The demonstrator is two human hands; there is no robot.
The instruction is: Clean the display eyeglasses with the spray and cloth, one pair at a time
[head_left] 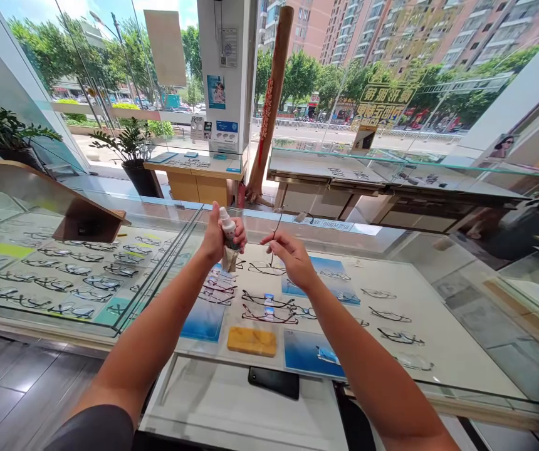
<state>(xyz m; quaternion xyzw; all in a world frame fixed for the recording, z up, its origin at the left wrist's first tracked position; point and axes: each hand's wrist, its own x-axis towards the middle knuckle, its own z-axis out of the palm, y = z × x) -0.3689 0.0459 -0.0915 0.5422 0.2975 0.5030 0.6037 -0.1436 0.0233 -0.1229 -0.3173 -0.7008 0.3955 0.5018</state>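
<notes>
My left hand (213, 239) is wrapped round a small white spray bottle (227, 227), held upright with its nozzle at the top. Below those fingers hangs a beige-brown piece of what looks like cloth (229, 259). Between thumb and fingers, my right hand (294, 258) pinches a thin dark pair of eyeglasses (275, 228), which stands on edge; its lenses are hard to make out. Both hands are above the glass display counter (420, 263), the bottle left of the glasses and apart from them.
Under the glass lie several eyeglass frames (269, 304) and a yellow case (251, 341). A black phone (274, 382) rests at the counter's near side. To the left, a brown stand (88, 220) sits on another counter. Farther back are a wooden post (269, 100) and potted plants (133, 147).
</notes>
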